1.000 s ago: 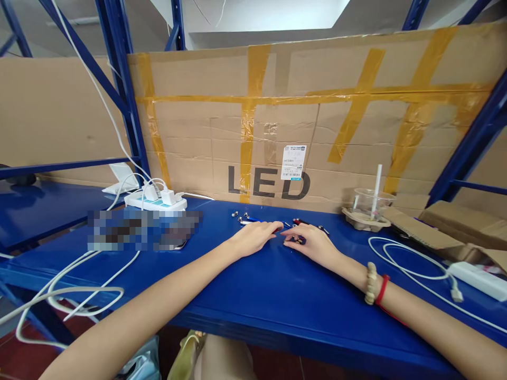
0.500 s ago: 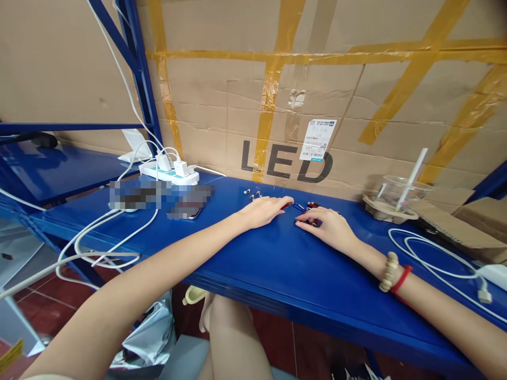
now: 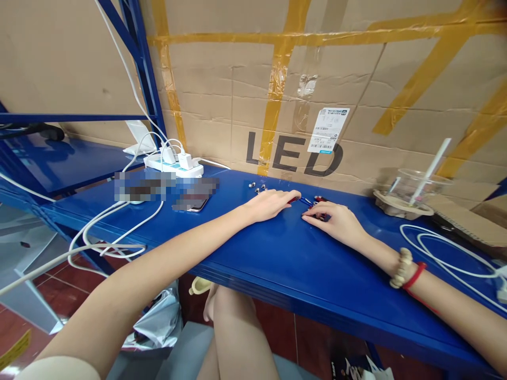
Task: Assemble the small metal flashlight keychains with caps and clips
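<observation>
My left hand [image 3: 271, 205] rests on the blue shelf top [image 3: 253, 248] with its fingers closed. A small red piece [image 3: 293, 200] shows at its fingertips, and a slim blue piece [image 3: 306, 201] lies just beyond; I cannot tell whether they are one object. My right hand [image 3: 336, 220] is curled on the shelf, thumb and forefinger close together. Small dark and red bits [image 3: 321, 199] show behind and beneath its fingers, too small to name. Several small shiny metal pieces [image 3: 257, 188] lie behind my left hand.
A large taped cardboard box [image 3: 222, 105] stands along the back. At left are a white power strip [image 3: 174, 167], white cables [image 3: 91, 237] and a phone [image 3: 194, 198]. On the right are a clear plastic cup with a straw [image 3: 420, 184] and a coiled white cable [image 3: 435, 253].
The whole view has shifted slightly, so everything sits a little further right and higher. Both hands keep nearly the same pose and place on the shelf.
</observation>
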`<action>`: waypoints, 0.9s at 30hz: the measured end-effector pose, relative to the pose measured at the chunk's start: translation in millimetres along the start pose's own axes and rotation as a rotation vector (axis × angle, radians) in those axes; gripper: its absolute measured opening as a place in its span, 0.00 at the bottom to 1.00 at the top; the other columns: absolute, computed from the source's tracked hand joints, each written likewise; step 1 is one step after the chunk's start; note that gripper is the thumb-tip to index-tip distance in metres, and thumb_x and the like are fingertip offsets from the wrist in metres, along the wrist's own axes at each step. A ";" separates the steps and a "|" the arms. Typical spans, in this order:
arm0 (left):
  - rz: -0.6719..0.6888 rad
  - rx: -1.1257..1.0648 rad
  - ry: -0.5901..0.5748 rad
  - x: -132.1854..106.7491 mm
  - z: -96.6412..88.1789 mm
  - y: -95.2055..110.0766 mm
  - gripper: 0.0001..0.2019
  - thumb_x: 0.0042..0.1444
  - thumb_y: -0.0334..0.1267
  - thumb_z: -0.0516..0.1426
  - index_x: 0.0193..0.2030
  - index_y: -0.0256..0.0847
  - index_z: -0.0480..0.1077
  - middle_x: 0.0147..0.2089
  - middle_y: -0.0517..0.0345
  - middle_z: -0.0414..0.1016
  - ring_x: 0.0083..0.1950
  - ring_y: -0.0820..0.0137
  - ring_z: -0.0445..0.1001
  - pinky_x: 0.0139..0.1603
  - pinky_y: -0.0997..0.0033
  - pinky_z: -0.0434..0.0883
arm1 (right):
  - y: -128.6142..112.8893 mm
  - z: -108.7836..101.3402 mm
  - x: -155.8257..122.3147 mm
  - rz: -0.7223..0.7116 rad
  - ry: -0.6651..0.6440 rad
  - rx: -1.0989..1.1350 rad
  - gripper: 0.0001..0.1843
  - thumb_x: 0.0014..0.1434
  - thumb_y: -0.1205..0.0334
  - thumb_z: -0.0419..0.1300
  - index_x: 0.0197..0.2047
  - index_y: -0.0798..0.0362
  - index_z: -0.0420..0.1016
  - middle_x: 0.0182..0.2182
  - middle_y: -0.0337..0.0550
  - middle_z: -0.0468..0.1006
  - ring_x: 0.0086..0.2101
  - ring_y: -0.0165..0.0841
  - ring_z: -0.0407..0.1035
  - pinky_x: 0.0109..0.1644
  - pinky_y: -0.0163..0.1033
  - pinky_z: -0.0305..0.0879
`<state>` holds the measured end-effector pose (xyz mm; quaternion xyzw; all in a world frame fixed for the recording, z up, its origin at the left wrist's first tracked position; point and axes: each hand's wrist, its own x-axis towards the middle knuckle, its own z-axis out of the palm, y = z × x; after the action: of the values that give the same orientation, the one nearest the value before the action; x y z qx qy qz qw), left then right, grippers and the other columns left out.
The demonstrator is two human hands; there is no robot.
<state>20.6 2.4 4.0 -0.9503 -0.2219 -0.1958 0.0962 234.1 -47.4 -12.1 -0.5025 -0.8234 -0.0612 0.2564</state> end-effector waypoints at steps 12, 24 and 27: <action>0.018 0.011 0.012 0.0 0.9 0.5 0.12 0.63 0.35 0.43 0.52 0.40 0.54 0.47 0.55 0.71 0.42 0.68 0.72 0.42 0.70 0.64 | 1.1 0.8 0.7 -0.055 0.011 0.017 0.12 0.55 0.52 0.56 0.32 0.48 0.78 0.31 0.39 0.79 0.34 0.36 0.71 0.38 0.40 0.67; -0.043 -0.036 0.012 1.7 2.8 5.4 0.10 0.61 0.39 0.46 0.46 0.41 0.63 0.43 0.57 0.73 0.44 0.67 0.71 0.46 0.68 0.63 | -8.2 -3.9 1.3 -0.071 0.154 0.071 0.10 0.57 0.58 0.55 0.36 0.49 0.76 0.34 0.41 0.77 0.38 0.36 0.70 0.44 0.41 0.66; -0.040 -0.055 0.027 2.2 2.5 10.8 0.11 0.61 0.41 0.45 0.45 0.43 0.64 0.42 0.59 0.73 0.43 0.67 0.70 0.47 0.65 0.62 | -15.0 -9.3 0.2 -0.061 0.305 0.134 0.09 0.57 0.59 0.55 0.36 0.50 0.76 0.35 0.42 0.76 0.36 0.33 0.70 0.42 0.38 0.67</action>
<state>28.2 -5.6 1.7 -0.9453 -0.2340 -0.2165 0.0692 224.5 -57.9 -1.6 -0.4441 -0.7920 -0.0893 0.4094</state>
